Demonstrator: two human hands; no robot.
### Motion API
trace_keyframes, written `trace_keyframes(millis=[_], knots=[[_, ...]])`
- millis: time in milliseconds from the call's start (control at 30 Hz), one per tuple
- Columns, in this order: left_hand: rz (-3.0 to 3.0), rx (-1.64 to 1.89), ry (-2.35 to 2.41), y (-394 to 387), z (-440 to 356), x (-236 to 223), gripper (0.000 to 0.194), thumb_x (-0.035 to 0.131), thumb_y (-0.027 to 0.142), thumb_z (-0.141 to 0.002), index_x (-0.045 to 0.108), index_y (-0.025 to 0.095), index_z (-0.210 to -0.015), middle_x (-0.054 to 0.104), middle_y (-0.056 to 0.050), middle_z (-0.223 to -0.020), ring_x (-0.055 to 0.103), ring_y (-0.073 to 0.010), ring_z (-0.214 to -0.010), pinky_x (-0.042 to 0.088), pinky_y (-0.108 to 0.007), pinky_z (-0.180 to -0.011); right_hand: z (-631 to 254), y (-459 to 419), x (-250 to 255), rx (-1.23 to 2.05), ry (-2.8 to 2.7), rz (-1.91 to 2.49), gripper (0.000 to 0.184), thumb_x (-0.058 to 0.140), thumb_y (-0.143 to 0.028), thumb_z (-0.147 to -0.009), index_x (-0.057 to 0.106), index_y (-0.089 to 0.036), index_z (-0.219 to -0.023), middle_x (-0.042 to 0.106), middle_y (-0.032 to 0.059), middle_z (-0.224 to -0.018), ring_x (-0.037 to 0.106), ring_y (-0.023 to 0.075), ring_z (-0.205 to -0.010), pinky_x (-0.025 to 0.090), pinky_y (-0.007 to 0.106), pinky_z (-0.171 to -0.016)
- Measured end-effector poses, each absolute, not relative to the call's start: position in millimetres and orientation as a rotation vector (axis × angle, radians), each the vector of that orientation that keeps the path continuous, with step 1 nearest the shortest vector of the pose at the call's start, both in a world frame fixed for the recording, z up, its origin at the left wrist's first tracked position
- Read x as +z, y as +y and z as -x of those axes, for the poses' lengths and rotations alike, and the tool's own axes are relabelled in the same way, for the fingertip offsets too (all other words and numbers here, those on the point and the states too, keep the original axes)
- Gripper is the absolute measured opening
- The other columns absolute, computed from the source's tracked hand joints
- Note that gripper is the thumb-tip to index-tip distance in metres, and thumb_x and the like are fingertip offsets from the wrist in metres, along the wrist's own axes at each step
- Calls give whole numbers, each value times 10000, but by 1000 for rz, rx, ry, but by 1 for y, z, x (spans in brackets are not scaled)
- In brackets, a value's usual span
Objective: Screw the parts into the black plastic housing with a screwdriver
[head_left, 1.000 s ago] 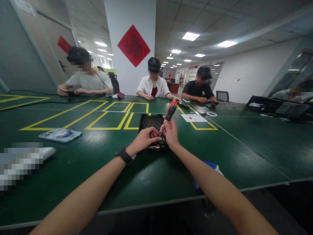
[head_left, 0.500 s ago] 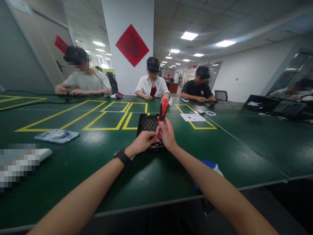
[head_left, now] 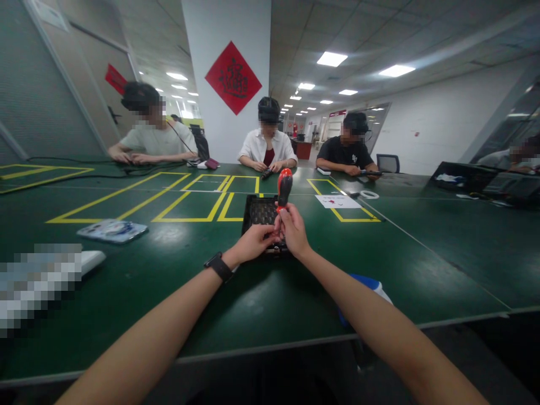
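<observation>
Holding a screwdriver point(head_left: 284, 188) with a red and black handle, the right hand point(head_left: 292, 232) has its fingers wrapped around the low part of the tool, so the metal tip is hidden and cannot be seen. The screwdriver stands almost straight up, over the near end of a black tray point(head_left: 258, 212) in the middle of the green surface point(head_left: 422, 247). The left hand point(head_left: 254, 243) rests on the near edge of the tray with its fingers curled down, right next to the right hand; whether it pinches anything is hard to tell. The tray has rows of small dark cells, but what sits in them is too small to make out. A blue and white thing point(head_left: 368, 284) peeks out from behind the right arm, mostly covered. A flat packet point(head_left: 112, 230) lies off to the left, well apart from the hands. Three people sit along the far side of the surface
</observation>
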State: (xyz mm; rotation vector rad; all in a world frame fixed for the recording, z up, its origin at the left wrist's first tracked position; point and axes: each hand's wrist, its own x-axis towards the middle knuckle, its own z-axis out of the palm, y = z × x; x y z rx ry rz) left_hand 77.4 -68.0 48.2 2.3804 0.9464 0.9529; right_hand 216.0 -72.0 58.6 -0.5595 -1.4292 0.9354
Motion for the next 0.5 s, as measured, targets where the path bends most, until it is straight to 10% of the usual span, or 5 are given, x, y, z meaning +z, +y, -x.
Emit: trace_keyframes(millis=[500], knots=[[-2451, 968, 1035, -67, -78, 46, 177, 553, 304, -794, 601, 141, -745, 613, -12, -700, 525, -125, -644, 394, -225, -624, -216, -72, 57, 880, -1437, 564, 293, 436, -392, -869, 474, -186, -1074, 465, -68, -560, 391, 50, -428, 346, 166, -424]])
